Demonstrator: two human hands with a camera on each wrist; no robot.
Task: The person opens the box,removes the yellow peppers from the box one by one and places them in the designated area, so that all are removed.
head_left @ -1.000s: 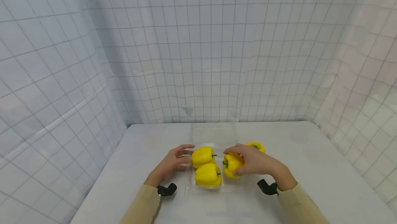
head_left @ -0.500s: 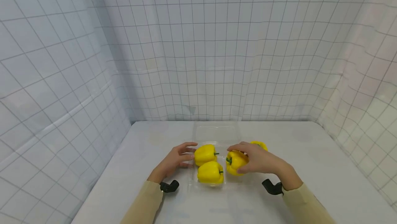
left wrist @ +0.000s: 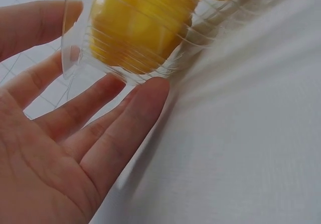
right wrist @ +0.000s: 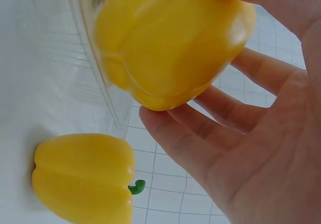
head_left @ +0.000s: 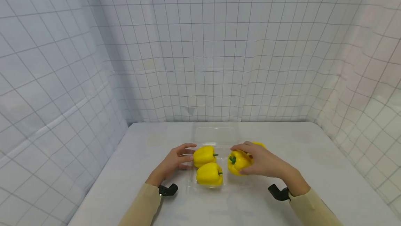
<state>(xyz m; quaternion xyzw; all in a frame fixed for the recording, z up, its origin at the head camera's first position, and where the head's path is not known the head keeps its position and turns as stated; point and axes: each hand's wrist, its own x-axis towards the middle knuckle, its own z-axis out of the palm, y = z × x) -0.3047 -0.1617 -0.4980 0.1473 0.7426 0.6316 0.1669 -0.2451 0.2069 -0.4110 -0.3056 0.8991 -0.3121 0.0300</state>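
My right hand (head_left: 264,160) grips a yellow bell pepper (head_left: 237,163) by its side, thumb on one face and fingers on the other, with its green stem facing left. In the right wrist view this held pepper (right wrist: 165,43) is beside the wall of a clear plastic container (right wrist: 90,43). Two more yellow bell peppers (head_left: 204,156) (head_left: 210,174) lie in the container's left half, stems to the right. Along the container's left side my left hand (head_left: 172,161) has its fingers spread and extended, fingertips at the clear wall (left wrist: 135,76).
Another yellow bell pepper (right wrist: 85,176) lies on the table right of the container, mostly hidden by my right hand in the head view. The container's clear lid (head_left: 216,134) lies folded back. Grid-patterned curtains (head_left: 206,62) enclose the white table (head_left: 150,139) at back and sides.
The pepper in my right hand has shifted slightly right relative to the two in the container, its stem turning more toward the camera. My left hand stays at the container's side.
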